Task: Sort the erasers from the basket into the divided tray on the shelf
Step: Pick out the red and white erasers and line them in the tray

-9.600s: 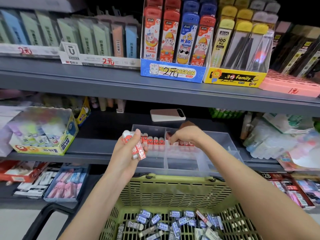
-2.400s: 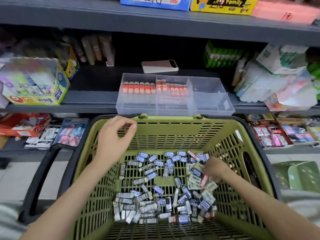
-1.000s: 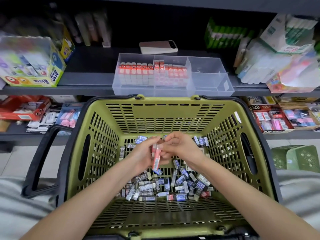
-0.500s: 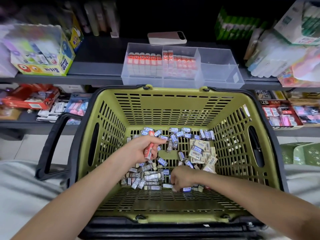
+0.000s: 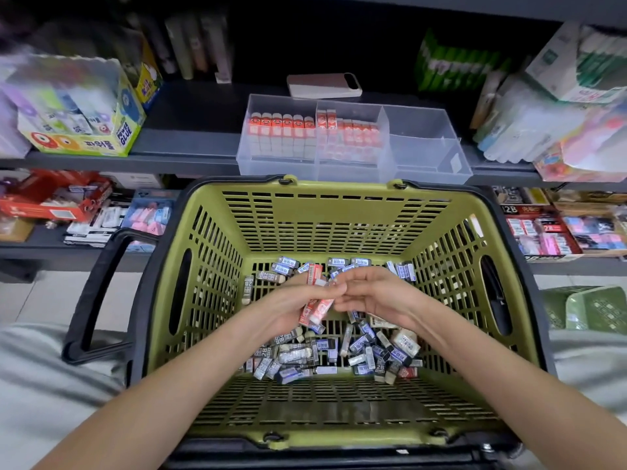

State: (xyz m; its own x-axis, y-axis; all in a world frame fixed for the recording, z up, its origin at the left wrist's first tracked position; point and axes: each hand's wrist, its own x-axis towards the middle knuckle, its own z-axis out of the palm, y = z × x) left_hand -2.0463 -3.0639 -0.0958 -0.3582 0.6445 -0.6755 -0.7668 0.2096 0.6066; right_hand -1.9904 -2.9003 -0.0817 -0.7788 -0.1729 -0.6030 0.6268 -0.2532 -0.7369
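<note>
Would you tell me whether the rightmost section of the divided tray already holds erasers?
No, the rightmost section of the divided tray shows only bare plastic; the red erasers stand in its left and middle sections.

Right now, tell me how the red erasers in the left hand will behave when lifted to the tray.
Probably stiff and light: the red erasers are small blocks, several held at once in the left hand. Their glossy wrapping looks slippery, so one may slide out. Flat-sided, they should not roll in the tray.
</note>
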